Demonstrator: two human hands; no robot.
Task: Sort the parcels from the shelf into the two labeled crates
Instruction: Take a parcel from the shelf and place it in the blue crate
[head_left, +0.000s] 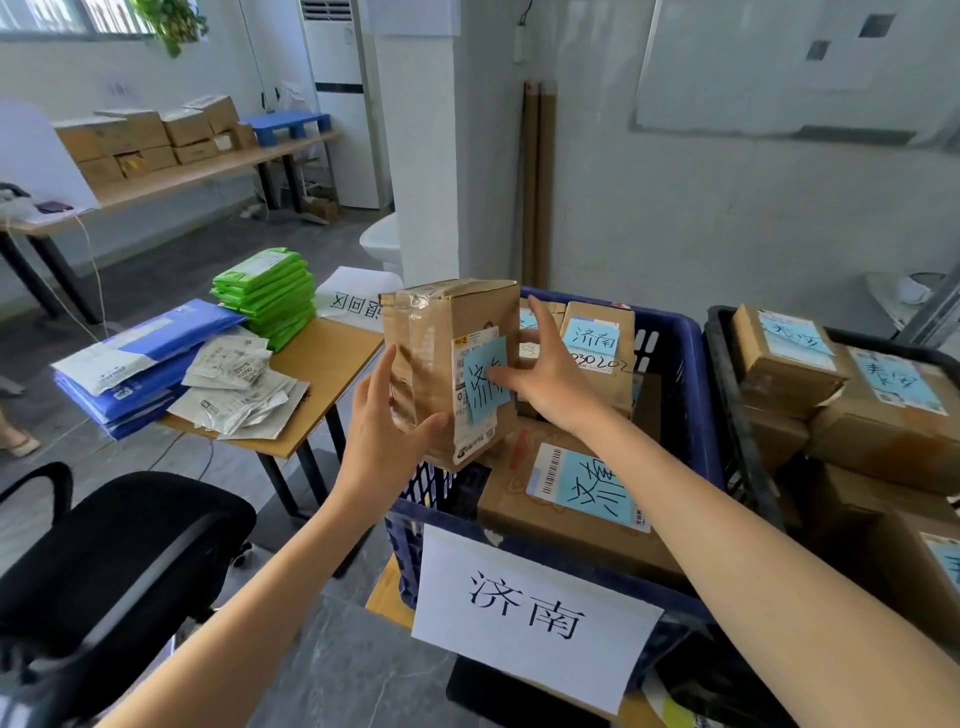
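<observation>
- While the tall cardboard parcel (449, 369) stands upright at the near-left corner of the blue crate (680, 364), it rests partly on the rim and partly on a flat box (566, 499) inside, so it could tip outward toward the floor.
- Left hand (382, 431) cups its left face, fingers (387, 374) spread wide and the thumb hooked on the front edge; the right hand (540, 379) lies open against its blue note, fingers splayed, gripping nothing I can see. Neither hand seems to clamp it, so a careless let-go is my worry.
- Its blue sticky note (485, 379) looks loose along one edge; a brushing palm could peel it off.
- Crate's white sign (530, 613) appears to match the note, so the destination seems right.
- Beside it, the black crate (727, 395) is already heaped with boxes.
- To the left, a wooden worktop (332, 364) carries green mailers (267, 293), blue mailers (140, 358) and loose slips; a black chair (109, 566) sits near, on grey floor.
</observation>
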